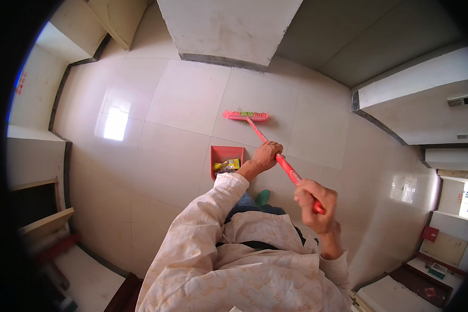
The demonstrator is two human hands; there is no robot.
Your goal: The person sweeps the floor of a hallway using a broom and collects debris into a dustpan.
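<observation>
A red broom handle point(289, 169) slants down across the view. My left hand point(266, 156) is closed around its middle, and my right hand point(318, 204) grips its upper end. At the far end, the pink and green bristles of the broom head point(247, 116) rest on the tiled floor. Left of my left hand, a red dustpan point(227, 151) lies on the floor with a yellow and silver wrapper point(227, 164) and some grey debris in it. My left sleeve hides part of the dustpan. Beside my jeans shows the tip of a green shoe point(263, 197).
Pale glossy tiles point(179, 97) cover the floor. Ahead stands a white wall corner point(230, 35) with grey skirting, beside dark panels point(335, 35). Elevator call panels point(464, 100) are on the right wall. An open cabinet door point(46, 220) is at left, a red box point(429, 233) far right.
</observation>
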